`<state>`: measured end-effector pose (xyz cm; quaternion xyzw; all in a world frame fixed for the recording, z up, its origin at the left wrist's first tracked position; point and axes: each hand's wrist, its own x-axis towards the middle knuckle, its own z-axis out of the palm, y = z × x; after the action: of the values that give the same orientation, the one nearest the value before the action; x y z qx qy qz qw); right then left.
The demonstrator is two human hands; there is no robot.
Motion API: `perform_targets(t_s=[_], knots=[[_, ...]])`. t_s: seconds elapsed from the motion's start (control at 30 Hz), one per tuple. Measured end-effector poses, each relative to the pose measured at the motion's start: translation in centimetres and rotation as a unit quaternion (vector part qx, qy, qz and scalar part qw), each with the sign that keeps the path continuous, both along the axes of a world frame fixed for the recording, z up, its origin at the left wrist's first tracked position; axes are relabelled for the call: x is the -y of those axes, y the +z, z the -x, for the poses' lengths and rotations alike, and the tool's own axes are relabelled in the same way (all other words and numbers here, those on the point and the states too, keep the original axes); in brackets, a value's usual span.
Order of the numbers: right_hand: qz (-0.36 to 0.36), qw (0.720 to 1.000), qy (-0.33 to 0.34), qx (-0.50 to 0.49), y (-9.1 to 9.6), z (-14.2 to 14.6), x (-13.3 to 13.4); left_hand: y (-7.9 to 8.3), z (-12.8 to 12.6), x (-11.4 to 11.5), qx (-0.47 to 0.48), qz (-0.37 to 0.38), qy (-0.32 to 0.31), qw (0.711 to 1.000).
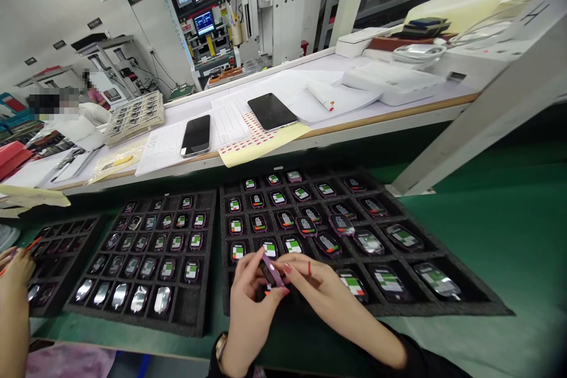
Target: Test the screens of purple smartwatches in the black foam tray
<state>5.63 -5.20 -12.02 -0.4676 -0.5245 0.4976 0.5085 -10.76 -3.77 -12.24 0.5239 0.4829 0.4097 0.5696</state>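
A purple-rimmed smartwatch body (273,270) is held on edge between the thumb and fingers of my left hand (250,301), above the near part of a black foam tray (447,302). From the right, my right hand (319,289) reaches to the same watch, its thumb and fingertips closed against the watch's side. Whatever lies right under those fingertips is hidden. Around both hands, the tray's compartments hold several watch bodies, many with lit screens of green and white blocks, such as the watch (349,283) beside my right wrist. A few watches rest across the dividers.
A second foam tray (188,307) of watches lies to the left, with a third tray (57,283) beyond. Another person's hand (18,271) is at the far left with an orange stick-like tool. Above runs a shelf holding a phone (196,136), a tablet (271,111) and papers.
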Motion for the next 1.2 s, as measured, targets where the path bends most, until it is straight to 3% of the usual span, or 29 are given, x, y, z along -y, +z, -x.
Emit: perform_targets(t_s=[0.1,0.23,0.43,0.57,0.67,0.8,0.97,1.1,1.2], knots=[[0.079,0.993,0.067,-0.06,0.2,-0.7,-0.4,0.6,-0.1,0.0,-0.158,-0.077,0.007,0.984],[0.1,0.987,0.113,-0.052,0.1,-1.2,-1.8,0.8,-0.1,-0.2,-0.242,-0.096,-0.028,0.965],[0.089,0.981,0.17,-0.001,-0.5,-1.0,-3.4,0.2,0.4,0.1,-0.271,-0.067,-0.013,0.96],[0.087,0.976,0.198,0.007,-1.0,-0.8,-3.8,0.2,1.1,0.3,-0.235,-0.066,-0.026,0.969],[0.107,0.975,0.193,0.002,-1.2,-1.4,-5.1,0.2,2.2,0.3,-0.205,-0.085,0.012,0.975],[0.099,0.984,0.133,0.07,-0.7,-3.0,-9.4,-1.2,5.1,0.7,-0.21,-0.1,0.144,0.962],[0.069,0.978,0.086,0.175,-0.3,-2.1,-18.1,-4.8,8.0,2.5,-0.239,-0.1,0.254,0.932],[0.06,0.95,0.06,0.3,-0.7,1.0,-24.2,-6.6,6.8,4.4,-0.251,-0.105,0.301,0.914],[0.058,0.924,0.057,0.374,-1.2,3.1,-26.6,-7.1,5.2,5.2,-0.249,-0.117,0.316,0.908]])
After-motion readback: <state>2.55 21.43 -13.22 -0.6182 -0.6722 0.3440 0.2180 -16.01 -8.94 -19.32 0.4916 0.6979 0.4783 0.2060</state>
